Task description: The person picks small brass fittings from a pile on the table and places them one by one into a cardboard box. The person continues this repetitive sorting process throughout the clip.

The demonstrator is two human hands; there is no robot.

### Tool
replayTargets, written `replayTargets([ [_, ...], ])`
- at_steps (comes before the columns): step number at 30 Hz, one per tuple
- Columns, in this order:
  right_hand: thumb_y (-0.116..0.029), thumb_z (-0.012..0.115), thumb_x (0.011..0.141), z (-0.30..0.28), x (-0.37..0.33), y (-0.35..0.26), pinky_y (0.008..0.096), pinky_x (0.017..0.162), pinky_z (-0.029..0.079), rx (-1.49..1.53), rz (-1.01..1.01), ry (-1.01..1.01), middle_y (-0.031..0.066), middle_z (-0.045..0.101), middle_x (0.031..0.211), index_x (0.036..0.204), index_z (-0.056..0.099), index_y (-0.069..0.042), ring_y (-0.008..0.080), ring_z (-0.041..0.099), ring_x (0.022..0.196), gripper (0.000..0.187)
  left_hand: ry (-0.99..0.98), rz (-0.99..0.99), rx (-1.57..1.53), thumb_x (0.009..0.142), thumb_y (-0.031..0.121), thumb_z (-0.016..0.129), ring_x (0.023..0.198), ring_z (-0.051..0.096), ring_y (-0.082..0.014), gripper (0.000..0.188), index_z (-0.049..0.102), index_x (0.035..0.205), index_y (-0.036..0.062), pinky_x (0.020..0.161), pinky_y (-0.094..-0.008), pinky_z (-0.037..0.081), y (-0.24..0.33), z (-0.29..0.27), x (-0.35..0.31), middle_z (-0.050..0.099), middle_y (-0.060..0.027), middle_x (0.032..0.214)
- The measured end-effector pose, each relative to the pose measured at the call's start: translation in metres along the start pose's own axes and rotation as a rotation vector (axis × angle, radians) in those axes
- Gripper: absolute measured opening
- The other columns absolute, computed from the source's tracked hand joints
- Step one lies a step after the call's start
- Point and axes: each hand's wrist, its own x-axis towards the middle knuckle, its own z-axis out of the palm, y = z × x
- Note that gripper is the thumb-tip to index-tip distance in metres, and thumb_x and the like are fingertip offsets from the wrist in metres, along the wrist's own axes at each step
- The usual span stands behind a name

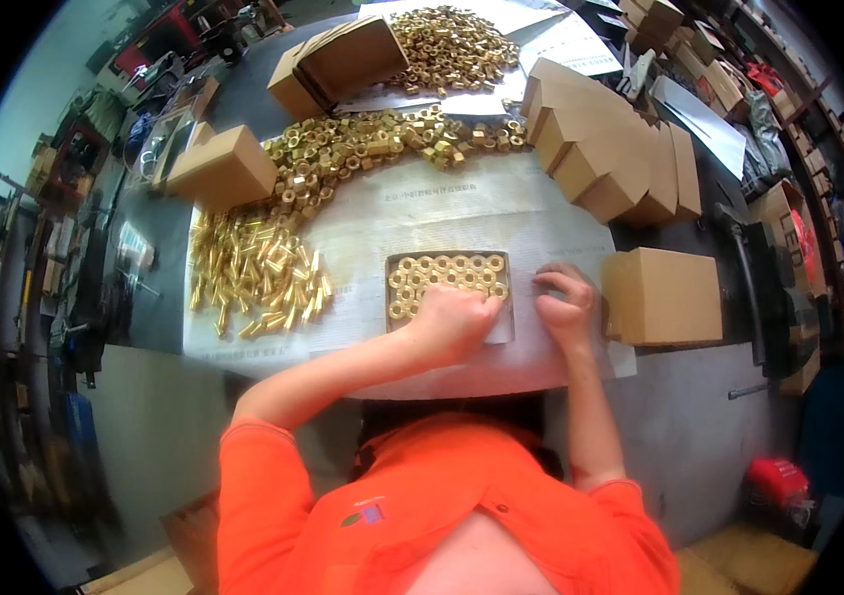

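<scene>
A small open box (388, 297) sits on the paper-covered table in front of me, with brass nuts (450, 270) standing in neat rows inside. Over its near side is my left hand (450, 322), fingers curled together and pointing down into the box; whatever they may hold is hidden. Part of the box's pale bottom shows at its near right corner. Just right of the box, my right hand (566, 302) rests by the paper, fingers loosely bent and apart from the thumb, with nothing visible in them.
Tapered brass fittings (258, 268) lie heaped at left. Loose brass nuts (343, 154) spread behind, with another pile (457, 50) farther back. A closed carton (665, 296) stands right of my right hand. Leaning cartons (605, 149) fill the back right; another carton (224, 169) stands at left.
</scene>
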Motion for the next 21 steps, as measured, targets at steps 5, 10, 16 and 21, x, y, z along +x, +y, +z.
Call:
replayTargets([
  [5,-0.004,0.057,0.059,-0.001,0.000,0.004,0.0338,0.078,0.049,0.015,0.007,-0.022,0.0136,0.066,0.089,0.077,0.066,0.001,0.0304,0.062,0.085,0.021,-0.109,-0.088,-0.104,0.082,0.028,0.065,0.058,0.063,-0.0291,0.019,0.062,0.083,0.0090,0.051,-0.0408,0.049,-0.018,-0.026,0.003,0.063,-0.0097,0.065],
  [10,-0.006,0.058,0.061,-0.005,0.000,0.000,0.0343,0.077,0.049,0.043,-0.025,-0.027,0.0147,0.065,0.089,0.079,0.066,0.001,0.0310,0.062,0.086,0.020,0.062,-0.503,0.055,0.084,0.024,0.068,0.049,0.061,-0.0136,0.013,0.070,0.088,0.0124,0.046,-0.0294,0.046,-0.117,-0.058,-0.006,0.067,-0.0032,0.061],
  [16,-0.007,0.059,0.061,-0.004,0.001,0.002,0.0343,0.077,0.049,0.032,-0.063,-0.033,0.0148,0.065,0.089,0.079,0.066,0.001,0.0309,0.062,0.085,0.021,-0.034,-0.760,0.408,0.080,0.027,0.066,0.076,0.067,-0.0355,0.024,0.064,0.087,0.0043,0.069,-0.0469,0.053,-0.209,-0.046,-0.037,0.068,-0.0169,0.081],
  [21,-0.006,0.058,0.061,-0.005,0.000,-0.003,0.0339,0.077,0.049,0.024,-0.036,-0.030,0.0145,0.065,0.090,0.079,0.066,0.000,0.0308,0.062,0.085,0.021,-0.072,-0.763,0.412,0.080,0.026,0.066,0.077,0.067,-0.0361,0.025,0.061,0.089,0.0043,0.069,-0.0469,0.053,-0.219,-0.032,-0.036,0.067,-0.0182,0.081],
])
